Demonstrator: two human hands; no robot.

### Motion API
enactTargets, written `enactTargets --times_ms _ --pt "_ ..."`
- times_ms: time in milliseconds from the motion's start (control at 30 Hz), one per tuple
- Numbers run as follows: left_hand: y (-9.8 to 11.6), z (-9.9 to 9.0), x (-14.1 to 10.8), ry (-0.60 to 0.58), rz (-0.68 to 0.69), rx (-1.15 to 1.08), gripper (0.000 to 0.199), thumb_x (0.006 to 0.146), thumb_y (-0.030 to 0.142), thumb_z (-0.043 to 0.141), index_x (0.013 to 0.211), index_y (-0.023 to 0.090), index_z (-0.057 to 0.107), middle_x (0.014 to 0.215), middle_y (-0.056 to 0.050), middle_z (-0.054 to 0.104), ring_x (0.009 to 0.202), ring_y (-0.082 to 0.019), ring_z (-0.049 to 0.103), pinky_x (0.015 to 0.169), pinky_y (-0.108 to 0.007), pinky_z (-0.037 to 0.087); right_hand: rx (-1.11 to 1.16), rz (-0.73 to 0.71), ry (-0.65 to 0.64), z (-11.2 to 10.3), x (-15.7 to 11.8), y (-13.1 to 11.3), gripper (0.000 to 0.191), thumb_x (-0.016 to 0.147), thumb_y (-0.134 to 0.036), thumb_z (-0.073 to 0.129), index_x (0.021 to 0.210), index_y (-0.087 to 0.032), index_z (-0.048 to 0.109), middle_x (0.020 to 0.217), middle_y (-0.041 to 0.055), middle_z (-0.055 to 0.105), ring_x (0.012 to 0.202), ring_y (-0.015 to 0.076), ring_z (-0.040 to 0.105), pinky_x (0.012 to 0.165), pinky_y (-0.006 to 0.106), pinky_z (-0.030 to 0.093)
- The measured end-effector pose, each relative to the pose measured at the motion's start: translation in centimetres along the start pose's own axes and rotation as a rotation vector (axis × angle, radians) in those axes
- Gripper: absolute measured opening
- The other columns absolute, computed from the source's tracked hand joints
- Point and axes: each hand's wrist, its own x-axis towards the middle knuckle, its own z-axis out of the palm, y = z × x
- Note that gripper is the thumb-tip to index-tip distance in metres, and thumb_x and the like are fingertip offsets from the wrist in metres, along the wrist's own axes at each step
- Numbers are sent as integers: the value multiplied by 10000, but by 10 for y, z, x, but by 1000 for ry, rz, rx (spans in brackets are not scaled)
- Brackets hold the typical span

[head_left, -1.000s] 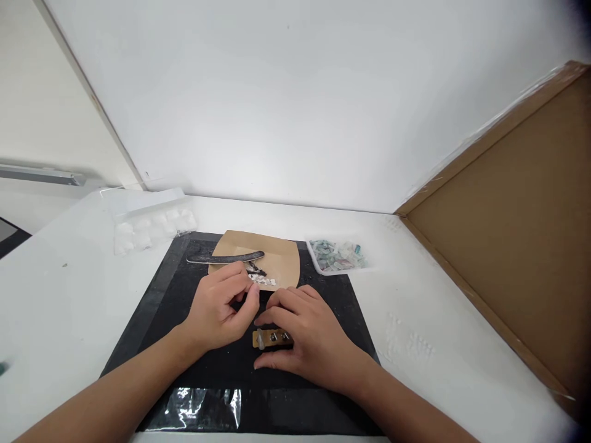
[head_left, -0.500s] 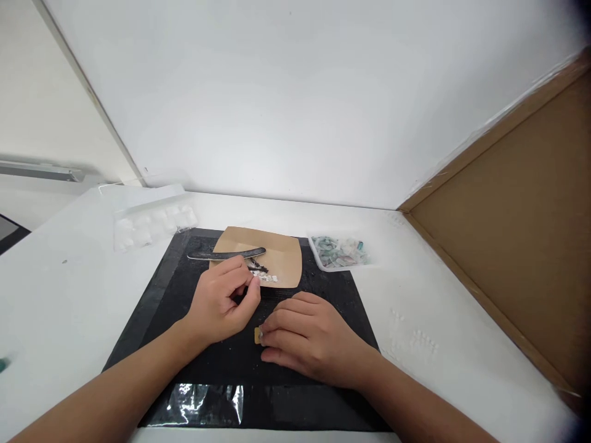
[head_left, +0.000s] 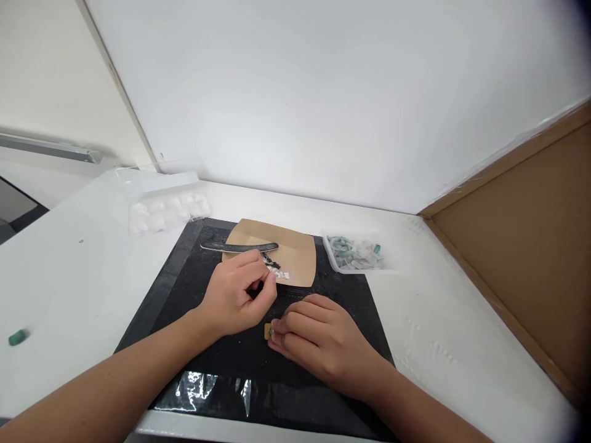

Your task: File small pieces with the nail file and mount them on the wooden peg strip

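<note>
My left hand (head_left: 242, 292) is closed in a pinch over the near edge of a brown paper tray (head_left: 300, 249). Its fingertips are by the small white pieces (head_left: 282, 274) in the tray; whatever they hold is too small to make out. Dark scraps (head_left: 272, 263) lie beside those pieces. A black nail file (head_left: 240, 248) rests across the tray's left side. Lower down, the fingers of my right hand (head_left: 318, 341) are closed on a small yellow block (head_left: 267, 331) at the black mat (head_left: 221, 360). Something shiny shows at these fingertips, partly hidden.
At the tray's right stands a clear plastic box (head_left: 355, 253) of greenish and whitish pieces. A clear compartment case (head_left: 168, 209) with white contents lies back left. A green object (head_left: 17, 337) sits far left. White wall (head_left: 295, 111) and cardboard panel (head_left: 517, 221) bound the table.
The whole view has shifted, so things appear further right and the green object shows fully. My right fingers have drawn closer together around the yellow block. My left hand keeps its pinch by the tray.
</note>
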Motion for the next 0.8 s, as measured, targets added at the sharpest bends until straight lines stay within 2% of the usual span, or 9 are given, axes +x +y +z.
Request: enactTargets --times_ms 267,500,667,800 --pt "1 0 0 15 -11 -3 320 924 125 577 636 180 449 638 32 392 582 -107 388 553 -270 288 -80 9 4 5 -1 -5 193 997 -113 625 828 -204 643 764 -21 671 762 134 617 774 351 429" --pt "2 1 0 13 -17 -6 316 918 122 580 636 179 450 644 30 397 581 -105 387 554 -271 286 -118 -21 11 3 1 -7 184 971 -68 632 834 -191 629 793 -28 660 735 124 543 844 363 424" --pt "2 0 0 24 -14 -5 324 921 125 586 633 178 449 635 28 406 581 -106 387 554 -270 287 -133 3 -6 3 2 -6 214 991 -113 630 795 -195 602 734 -30 594 699 124 497 699 342 340" --pt "-1 0 0 25 -29 2 332 924 127 587 630 180 441 628 32 400 576 -105 381 553 -271 287 -148 6 -6 1 2 -6 224 994 -115 629 787 -192 594 716 -34 561 694 125 476 687 349 308"
